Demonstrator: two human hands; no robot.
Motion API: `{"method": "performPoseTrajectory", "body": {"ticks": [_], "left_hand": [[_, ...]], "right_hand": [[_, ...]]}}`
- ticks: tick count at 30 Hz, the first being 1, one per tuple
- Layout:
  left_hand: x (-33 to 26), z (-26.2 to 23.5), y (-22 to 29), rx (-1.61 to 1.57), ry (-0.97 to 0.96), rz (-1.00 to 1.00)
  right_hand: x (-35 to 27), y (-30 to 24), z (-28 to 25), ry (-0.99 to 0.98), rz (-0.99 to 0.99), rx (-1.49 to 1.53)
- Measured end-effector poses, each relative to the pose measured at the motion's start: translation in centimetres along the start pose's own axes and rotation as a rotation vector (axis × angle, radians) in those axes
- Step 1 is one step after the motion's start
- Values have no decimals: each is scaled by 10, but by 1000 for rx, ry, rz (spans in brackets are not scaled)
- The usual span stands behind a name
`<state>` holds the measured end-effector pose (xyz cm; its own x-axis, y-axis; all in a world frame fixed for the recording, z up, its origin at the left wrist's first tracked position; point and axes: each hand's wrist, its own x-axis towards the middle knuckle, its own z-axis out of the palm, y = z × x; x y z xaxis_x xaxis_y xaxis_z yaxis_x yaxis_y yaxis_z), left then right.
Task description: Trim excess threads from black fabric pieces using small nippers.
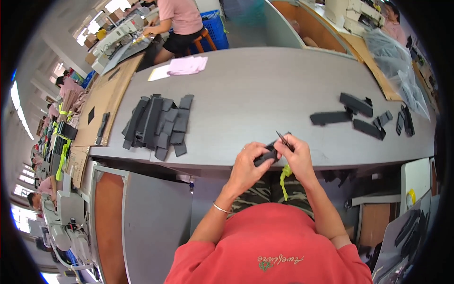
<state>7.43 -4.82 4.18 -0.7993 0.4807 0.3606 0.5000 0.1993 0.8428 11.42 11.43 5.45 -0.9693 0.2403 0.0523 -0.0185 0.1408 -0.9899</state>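
Observation:
Over the near edge of the grey table (246, 104), my left hand (249, 164) is closed around a black folded fabric strap piece (266, 157). My right hand (298, 158) grips small dark thread snips (283, 139), their points up and to the left, right beside the strap piece. A yellow-green ribbon (284, 183) hangs below my right hand. My fingers hide part of both the piece and the snips. To the left lies a stack of similar black strap pieces (156, 123); several more black pieces (363, 105) are scattered at the right.
Pink folded cloth (188, 66) lies at the far left of the table. Cardboard (108, 102) adjoins the left edge, and a clear plastic bag (395, 59) drapes at the far right. Beyond the table, a person in pink (182, 19) sits at a sewing machine (118, 40).

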Motion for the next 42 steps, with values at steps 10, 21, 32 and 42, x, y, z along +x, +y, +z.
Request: {"method": "performPoseTrajectory", "body": {"ticks": [10,21,32,42], "left_hand": [[8,-3,-11,-343,61,-280],[3,-2,-8,-201,141,-157],[6,-5,-4,294,121,142],[15,-14,5,801,124,259]], "right_hand": [[16,-9,-1,43,-64,140],[-11,-19,3,135,-303,-450],[-7,-16,-3,205,-451,-799],[-13,-15,-9,204,-282,-465]]}}
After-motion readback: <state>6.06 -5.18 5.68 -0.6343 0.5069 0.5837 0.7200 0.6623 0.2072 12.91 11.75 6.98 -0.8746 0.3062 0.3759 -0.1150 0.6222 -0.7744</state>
